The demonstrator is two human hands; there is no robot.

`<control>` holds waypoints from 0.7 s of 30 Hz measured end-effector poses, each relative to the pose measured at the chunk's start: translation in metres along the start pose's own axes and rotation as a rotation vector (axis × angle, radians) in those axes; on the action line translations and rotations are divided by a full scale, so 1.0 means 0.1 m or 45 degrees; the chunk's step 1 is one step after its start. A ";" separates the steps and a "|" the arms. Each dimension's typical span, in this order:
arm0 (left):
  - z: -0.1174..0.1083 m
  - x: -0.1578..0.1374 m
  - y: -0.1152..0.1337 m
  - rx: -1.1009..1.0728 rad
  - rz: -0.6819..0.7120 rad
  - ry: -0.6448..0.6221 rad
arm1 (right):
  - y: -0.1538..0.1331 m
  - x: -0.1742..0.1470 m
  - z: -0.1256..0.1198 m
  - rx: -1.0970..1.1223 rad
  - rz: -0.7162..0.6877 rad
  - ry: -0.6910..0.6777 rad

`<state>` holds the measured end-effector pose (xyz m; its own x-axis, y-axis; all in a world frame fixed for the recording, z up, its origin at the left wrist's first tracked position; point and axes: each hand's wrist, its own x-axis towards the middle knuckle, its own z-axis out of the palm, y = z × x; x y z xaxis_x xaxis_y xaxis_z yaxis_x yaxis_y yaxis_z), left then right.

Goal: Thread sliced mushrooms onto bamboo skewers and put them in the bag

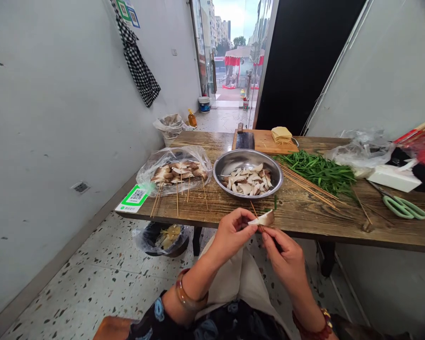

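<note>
Between my hands, just over the table's front edge, is a mushroom slice [266, 218], white with a brown rim, with a thin wooden skewer [254, 209] running through it. My left hand [233, 231] pinches the slice by its left end. The fingers of my right hand [285, 255] are closed on the lower part of the skewer. Right behind them stands a steel bowl [217, 182] holding many cut mushroom slices [250, 182]. To the left, finished-looking mushroom skewers [180, 172] lie on a clear plastic bag [141, 174], their sticks pointing toward me.
Loose skewers [310, 189] and green chives [317, 170] lie right of the bowl. Behind stand a cutting board [264, 141], a cleaver [245, 140] and stacked tofu sheets [281, 134]. Green-handled scissors [405, 208] lie at right. A lined bin [179, 248] sits under the table.
</note>
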<state>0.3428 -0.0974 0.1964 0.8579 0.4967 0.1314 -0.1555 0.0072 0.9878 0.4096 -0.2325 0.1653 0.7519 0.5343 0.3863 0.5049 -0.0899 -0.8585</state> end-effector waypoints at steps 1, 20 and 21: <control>0.01 -0.01 0.00 -0.086 -0.064 0.001 | 0.00 0.00 0.00 -0.004 -0.012 0.007; 0.02 0.12 0.05 0.007 -0.104 -0.044 | 0.10 -0.04 -0.05 0.231 0.237 0.018; -0.03 0.17 0.11 0.092 -0.041 -0.018 | 0.10 -0.03 -0.06 0.219 0.240 0.032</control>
<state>0.3540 -0.0869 0.2091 0.8687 0.4852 0.1001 -0.0923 -0.0401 0.9949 0.4150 -0.2399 0.1579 0.8373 0.5004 0.2203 0.2768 -0.0404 -0.9601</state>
